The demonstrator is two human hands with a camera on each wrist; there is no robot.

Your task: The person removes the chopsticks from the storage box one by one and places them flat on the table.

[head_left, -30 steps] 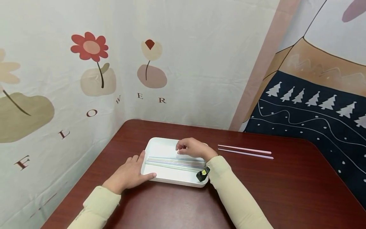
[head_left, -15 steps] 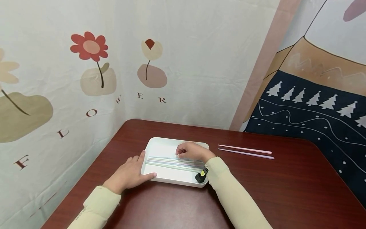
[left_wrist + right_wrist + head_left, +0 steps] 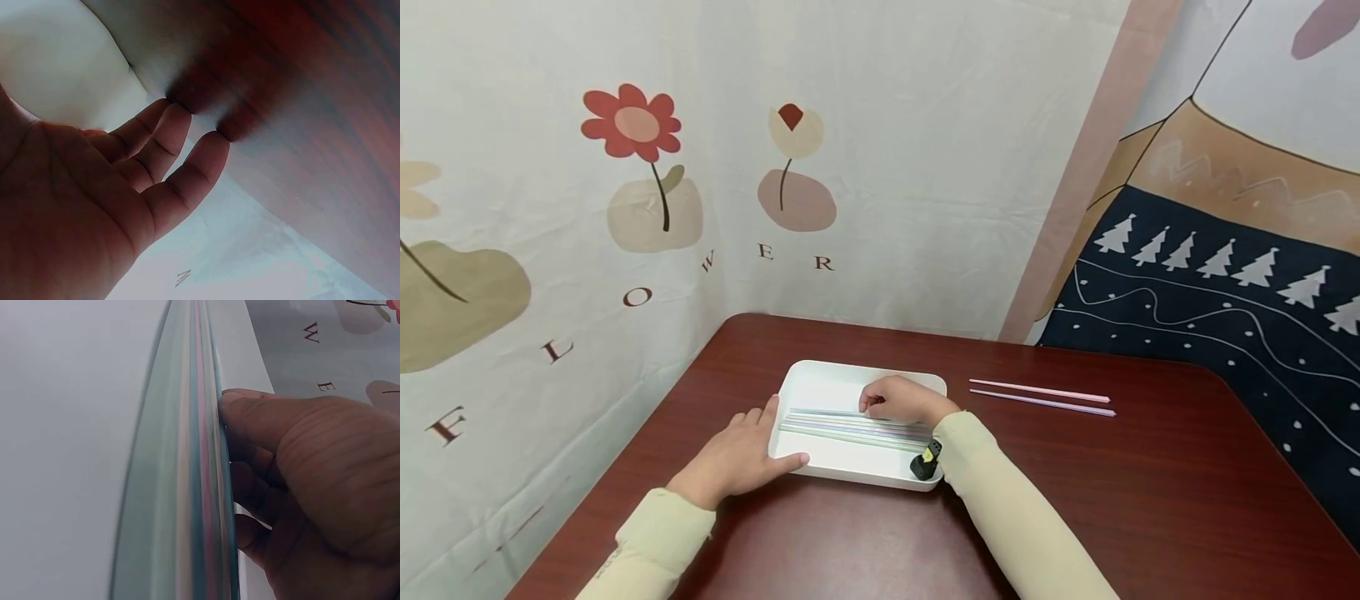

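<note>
Head cam: L hand (image 3: 732, 458) spread at tray (image 3: 827, 385) edge, R grip (image 3: 904, 398) curled against sticks (image 3: 842, 426), hold unclear.

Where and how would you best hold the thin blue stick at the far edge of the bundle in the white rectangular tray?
Probably pinch the thin blue stick near its middle from the far side: it is long, pastel sticks crowd its near side, and bare white tray lies beyond.
</note>
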